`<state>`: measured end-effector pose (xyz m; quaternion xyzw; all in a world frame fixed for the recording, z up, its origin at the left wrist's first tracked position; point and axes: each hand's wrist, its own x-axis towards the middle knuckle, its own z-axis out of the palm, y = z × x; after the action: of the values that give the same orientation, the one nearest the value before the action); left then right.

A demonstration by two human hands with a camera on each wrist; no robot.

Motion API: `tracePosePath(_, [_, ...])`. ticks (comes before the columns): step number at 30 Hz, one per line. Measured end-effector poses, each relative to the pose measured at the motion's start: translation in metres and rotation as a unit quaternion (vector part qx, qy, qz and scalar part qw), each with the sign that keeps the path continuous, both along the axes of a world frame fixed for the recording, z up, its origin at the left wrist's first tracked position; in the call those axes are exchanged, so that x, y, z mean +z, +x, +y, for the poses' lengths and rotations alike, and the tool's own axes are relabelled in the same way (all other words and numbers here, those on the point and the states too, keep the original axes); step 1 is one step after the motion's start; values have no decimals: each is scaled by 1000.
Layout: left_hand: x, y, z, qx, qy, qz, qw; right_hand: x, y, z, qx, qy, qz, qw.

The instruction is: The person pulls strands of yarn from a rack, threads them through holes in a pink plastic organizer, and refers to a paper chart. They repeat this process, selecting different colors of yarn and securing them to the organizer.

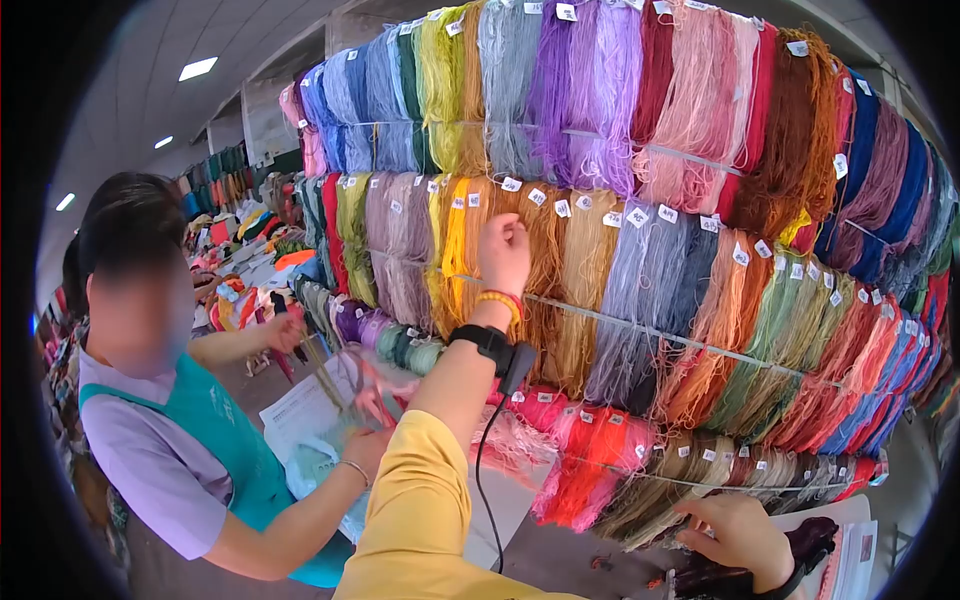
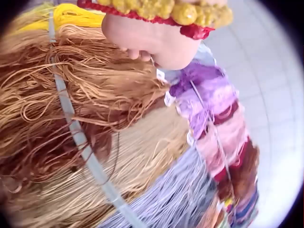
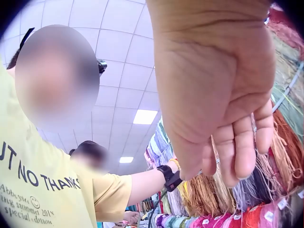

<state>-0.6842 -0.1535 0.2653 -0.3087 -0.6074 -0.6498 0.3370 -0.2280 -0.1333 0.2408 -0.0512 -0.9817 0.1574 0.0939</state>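
My left hand [image 1: 504, 258] is raised at the middle row of hanging thread skeins, in front of golden-brown skeins [image 1: 543, 255], its fingers curled. In the left wrist view the hand [image 2: 151, 42] is beside brown thread [image 2: 104, 71] and small white tags; whether the fingertips pinch anything is hidden. Low at the right, my right hand [image 1: 738, 535] hangs loosely bent near the bottom row of grey-brown skeins [image 1: 690, 468], holding nothing. The right wrist view shows that hand's palm [image 3: 213, 90] with relaxed fingers.
A person in a teal apron [image 1: 235, 440] stands at the left, handling pink thread [image 1: 375, 395] over a table with a paper sheet [image 1: 305, 412]. Metal bars [image 1: 640, 328] cross the skein rows. A dark bundle [image 1: 810, 540] and white board are at the lower right.
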Motion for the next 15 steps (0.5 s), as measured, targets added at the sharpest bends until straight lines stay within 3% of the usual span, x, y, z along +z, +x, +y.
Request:
tracePosePath(1, [0, -9, -2, -51, 45, -81, 994, 0, -4, 1, 4, -5, 2, 1000])
tracePosePath(13, [-6, -44, 8, 64, -86, -16, 994, -3, -29, 8, 20, -32, -8, 999])
tracePosePath(15, [-9, -51, 9, 1, -68, -52, 996, -3, -30, 10, 17, -43, -16, 999])
